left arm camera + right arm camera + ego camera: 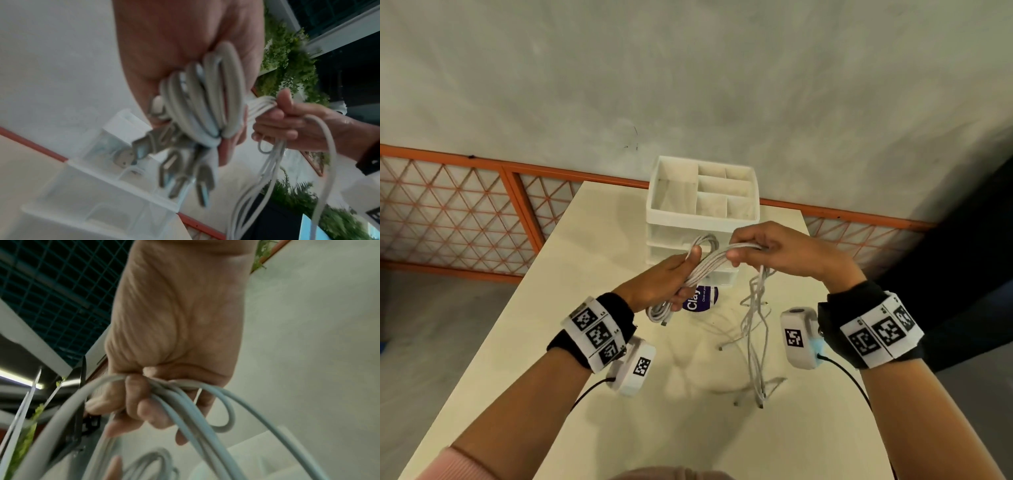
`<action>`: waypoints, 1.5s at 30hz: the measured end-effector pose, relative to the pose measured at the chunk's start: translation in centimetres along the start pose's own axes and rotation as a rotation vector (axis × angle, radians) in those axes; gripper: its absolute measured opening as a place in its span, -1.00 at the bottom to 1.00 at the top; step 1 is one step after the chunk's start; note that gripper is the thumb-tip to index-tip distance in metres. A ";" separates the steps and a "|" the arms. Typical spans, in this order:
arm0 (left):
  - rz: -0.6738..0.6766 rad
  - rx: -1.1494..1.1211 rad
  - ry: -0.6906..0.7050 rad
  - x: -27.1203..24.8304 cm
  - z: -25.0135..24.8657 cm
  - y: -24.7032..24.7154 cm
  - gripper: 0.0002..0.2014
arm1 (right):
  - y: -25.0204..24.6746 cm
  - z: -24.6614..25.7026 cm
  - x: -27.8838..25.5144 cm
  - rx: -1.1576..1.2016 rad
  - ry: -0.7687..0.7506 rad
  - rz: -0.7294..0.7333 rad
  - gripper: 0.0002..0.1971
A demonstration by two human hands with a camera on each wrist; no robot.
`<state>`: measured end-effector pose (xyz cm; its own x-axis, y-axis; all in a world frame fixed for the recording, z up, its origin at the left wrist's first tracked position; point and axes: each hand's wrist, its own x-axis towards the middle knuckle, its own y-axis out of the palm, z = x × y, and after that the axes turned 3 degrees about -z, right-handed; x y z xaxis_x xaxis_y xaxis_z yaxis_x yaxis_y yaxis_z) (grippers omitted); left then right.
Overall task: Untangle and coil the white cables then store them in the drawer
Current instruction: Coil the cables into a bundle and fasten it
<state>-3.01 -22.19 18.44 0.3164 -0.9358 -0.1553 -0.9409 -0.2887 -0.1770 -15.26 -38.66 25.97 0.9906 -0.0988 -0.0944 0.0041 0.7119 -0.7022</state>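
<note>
Several white cables [709, 265] stretch between my two hands above the cream table [619, 411]. My left hand [671, 279] grips a coiled bundle [205, 104] of them, loops sticking out both ends and metal plugs [185, 170] dangling. My right hand [760, 248] grips the same strands a little further right, fingers [139, 400] curled round them. Loose cable ends [755, 342] hang from the right hand down to the tabletop. The white drawer unit [702, 205] stands just behind the hands, its drawers mostly hidden by them.
The unit's top tray [678, 195] has several open compartments. A round purple sticker [703, 298] lies on the table below the hands. An orange lattice railing [465, 212] runs behind the table along a grey wall.
</note>
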 end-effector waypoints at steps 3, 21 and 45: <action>0.033 -0.053 -0.058 0.1 -0.6 1.4 -0.30 | 0.3 0.8 0.5 0.062 -0.046 -0.030 -0.71; -0.103 -0.041 -0.028 -0.1 -0.2 1.8 -0.59 | -0.9 -3.8 1.2 0.118 0.039 -0.012 -0.61; 0.095 0.076 -0.090 -1.5 -1.9 -0.7 -0.58 | 4.5 -8.7 0.6 0.338 0.137 -0.166 0.26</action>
<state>-3.01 -20.98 20.63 0.2386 -0.9355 -0.2606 -0.9565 -0.1800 -0.2296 -15.84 -41.54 16.61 0.9454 -0.3072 -0.1086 0.2297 0.8649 -0.4464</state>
